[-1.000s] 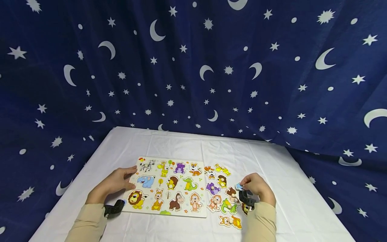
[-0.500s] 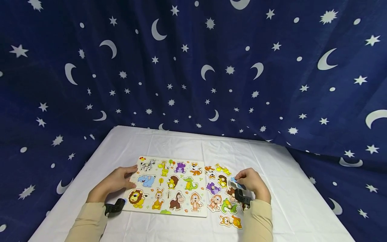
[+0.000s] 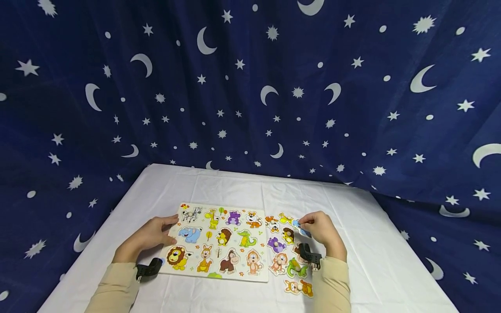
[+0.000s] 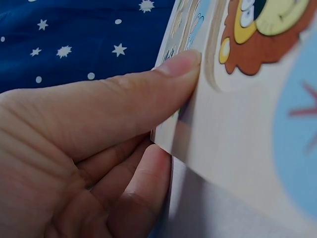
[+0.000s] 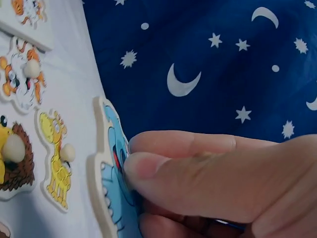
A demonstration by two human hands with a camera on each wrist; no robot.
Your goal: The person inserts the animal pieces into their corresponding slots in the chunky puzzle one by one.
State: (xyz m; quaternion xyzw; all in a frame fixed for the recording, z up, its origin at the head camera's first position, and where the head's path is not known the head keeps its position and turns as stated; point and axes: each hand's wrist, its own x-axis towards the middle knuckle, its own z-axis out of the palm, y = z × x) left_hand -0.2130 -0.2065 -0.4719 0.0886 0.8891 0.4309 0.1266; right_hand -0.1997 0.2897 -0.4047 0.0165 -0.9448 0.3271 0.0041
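My left hand [image 3: 150, 234] grips the left edge of the wooden animal puzzle board [image 3: 188, 275], its thumb [image 4: 171, 67] on the top face and fingers at the edge. In my right hand [image 3: 324, 230] a blue elephant puzzle piece [image 5: 110, 163] is pinched between thumb and fingertips, tilted on edge in the right wrist view. The piece is beside the giraffe piece [image 5: 58, 163] and past the hedgehog piece [image 3: 288, 235]. Its knob is hidden by the fingers. On the board, a zebra piece [image 3: 192, 214] with a knob sits in its slot; the blue elephant slot [image 3: 191, 234] shows its printed picture.
Right of the board lie several knobbed pieces: a tiger [image 3: 272, 223], a purple hippo [image 3: 276, 244], a monkey [image 3: 279, 262], a crocodile [image 3: 296, 267] and a kangaroo [image 3: 293, 287]. A brown piece [image 3: 299, 251] is partly covered by the right wrist camera. White cloth covers the table [image 3: 219, 187].
My right hand has moved up and left with the elephant piece, toward the giraffe piece. The left hand keeps its place on the board.
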